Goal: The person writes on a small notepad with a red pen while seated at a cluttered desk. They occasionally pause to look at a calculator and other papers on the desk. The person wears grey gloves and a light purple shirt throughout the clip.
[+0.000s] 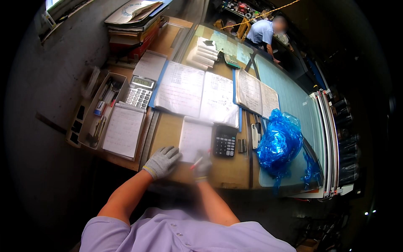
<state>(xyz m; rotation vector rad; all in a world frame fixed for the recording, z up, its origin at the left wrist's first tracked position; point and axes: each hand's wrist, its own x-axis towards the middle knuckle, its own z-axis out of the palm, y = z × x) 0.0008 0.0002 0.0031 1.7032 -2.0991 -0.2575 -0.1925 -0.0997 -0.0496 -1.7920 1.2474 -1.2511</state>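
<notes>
Both my hands wear grey knit gloves. My left hand [163, 161] lies flat on the wooden desk [168, 130], its fingertips touching the lower left corner of a small white notepad [195, 137]. My right hand [203, 168] grips a red pen [195, 163] whose tip rests at the notepad's lower edge. A black calculator [226, 141] sits just right of the notepad. Above the notepad lies a large open ledger [197, 93] with written pages.
A grey calculator [140, 91], a spiral notebook [124, 130] and a tray of pens [103, 110] sit at the left. A crumpled blue plastic bag [280, 143] lies on a green cutting mat [294, 101] at the right. Another person [263, 32] works at the far end.
</notes>
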